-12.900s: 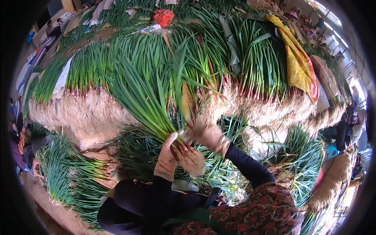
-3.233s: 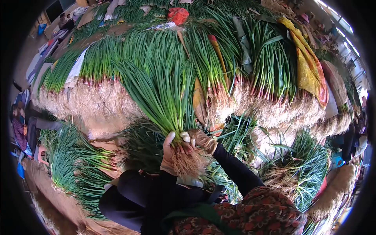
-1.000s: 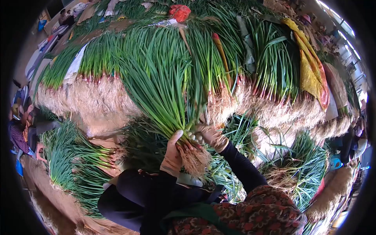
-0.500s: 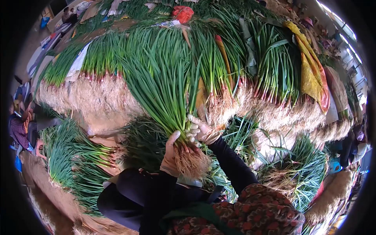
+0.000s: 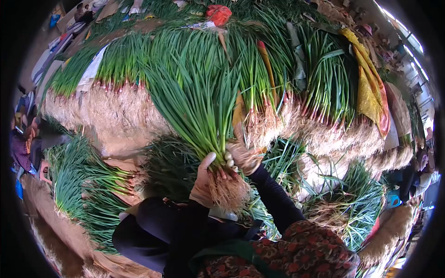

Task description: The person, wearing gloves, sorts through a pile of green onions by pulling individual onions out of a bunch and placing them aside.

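A bunch of spring onions [image 5: 204,111] stands fanned out before me, long green leaves pointing away and pale tangled roots [image 5: 228,191] toward my lap. My left hand [image 5: 202,183], in a light glove, is closed round the lower stems just above the roots, thumb across the front. From the other side my right hand [image 5: 242,156], gloved too, presses against the same stems with its fingers curled in. Part of its fingers is hidden behind the bunch.
Rows of spring onions with thick roots [image 5: 120,109] lie across the far side. Looser piles sit at left [image 5: 88,185] and right [image 5: 350,208]. A yellow-orange sack [image 5: 364,78] drapes over the right row, and a red bag [image 5: 218,15] lies at the back. A person [image 5: 23,148] sits far left.
My right hand has turned and curled further in against the stems, its back now facing up more. My left hand keeps its hold, and the leaves have shifted slightly.
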Demonstrator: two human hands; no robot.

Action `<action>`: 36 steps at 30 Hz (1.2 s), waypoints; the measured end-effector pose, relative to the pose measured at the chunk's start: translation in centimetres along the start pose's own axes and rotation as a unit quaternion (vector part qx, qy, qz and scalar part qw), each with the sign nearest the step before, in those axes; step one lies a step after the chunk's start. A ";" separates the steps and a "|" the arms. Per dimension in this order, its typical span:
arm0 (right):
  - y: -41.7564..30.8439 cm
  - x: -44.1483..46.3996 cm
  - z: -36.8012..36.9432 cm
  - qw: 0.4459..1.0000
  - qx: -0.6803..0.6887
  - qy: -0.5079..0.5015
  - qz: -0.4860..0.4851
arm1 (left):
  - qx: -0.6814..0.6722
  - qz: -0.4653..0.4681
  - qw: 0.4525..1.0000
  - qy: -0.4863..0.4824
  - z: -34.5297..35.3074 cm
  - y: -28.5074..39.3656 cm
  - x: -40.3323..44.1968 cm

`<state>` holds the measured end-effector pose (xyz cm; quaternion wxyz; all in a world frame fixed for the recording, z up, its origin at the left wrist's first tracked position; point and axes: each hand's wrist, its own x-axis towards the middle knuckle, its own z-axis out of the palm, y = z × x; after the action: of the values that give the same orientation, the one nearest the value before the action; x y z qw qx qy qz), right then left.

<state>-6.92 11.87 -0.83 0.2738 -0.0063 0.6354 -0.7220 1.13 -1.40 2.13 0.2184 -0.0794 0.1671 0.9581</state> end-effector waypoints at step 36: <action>-1.0 8.9 -10.0 0.510 -0.810 0.271 -0.103 | -0.125 0.050 0.990 -0.037 1.6 0.4 0.4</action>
<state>-18.48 17.49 -4.86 -0.1121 -0.0950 0.9823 0.1163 0.48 -1.02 3.66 0.1650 -0.0622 0.0418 0.9834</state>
